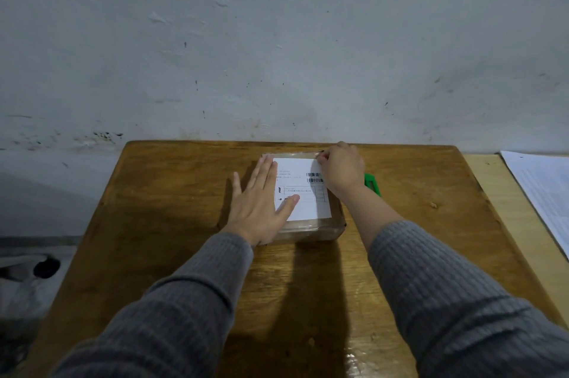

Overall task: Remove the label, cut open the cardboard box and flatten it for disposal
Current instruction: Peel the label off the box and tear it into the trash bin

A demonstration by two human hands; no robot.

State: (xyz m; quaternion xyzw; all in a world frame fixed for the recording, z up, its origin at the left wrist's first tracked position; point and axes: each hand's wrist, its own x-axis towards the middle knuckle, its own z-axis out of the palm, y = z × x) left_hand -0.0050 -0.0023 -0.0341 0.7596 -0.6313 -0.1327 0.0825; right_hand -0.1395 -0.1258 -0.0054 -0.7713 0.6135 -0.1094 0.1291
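A small brown cardboard box (311, 230), wrapped in clear tape, lies flat near the far edge of the wooden table (172, 193). A white shipping label (304, 190) with barcodes covers most of its top. My left hand (261, 202) lies flat with fingers spread on the box's left side, thumb resting on the label. At the label's far right corner my right hand (341, 168) has its fingertips pinched. A green cutter (372, 183) lies on the table just right of the box, partly hidden behind my right wrist.
The table stands against a stained white wall (277, 39). A lighter wooden surface (505, 208) adjoins on the right, with white printed sheets (545, 193) on it. The floor at lower left holds dark clutter (43, 267).
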